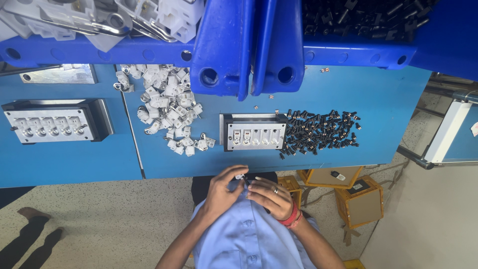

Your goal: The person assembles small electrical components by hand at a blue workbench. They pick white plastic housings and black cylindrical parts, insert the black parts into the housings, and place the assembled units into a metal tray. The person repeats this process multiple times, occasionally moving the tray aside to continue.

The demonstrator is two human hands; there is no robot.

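My left hand (221,195) and my right hand (271,198) meet close to my chest, below the blue table's near edge (318,167). Between the fingertips sits a small white plastic part (240,176), pinched by my left hand. My right hand, with a ring and red bangles, presses a small black piece (247,182) against it. Straight ahead on the table stands a black-framed metal jig (254,132) with a row of sockets. A pile of white plastic parts (169,110) lies left of the jig. A heap of small black parts (321,132) lies to its right.
A second, similar jig (50,125) sits on the adjoining table at far left. Blue bins (249,45) holding white and black parts overhang the table's back. Cardboard boxes (359,200) stand on the floor at right. Another person's feet (32,234) show at lower left.
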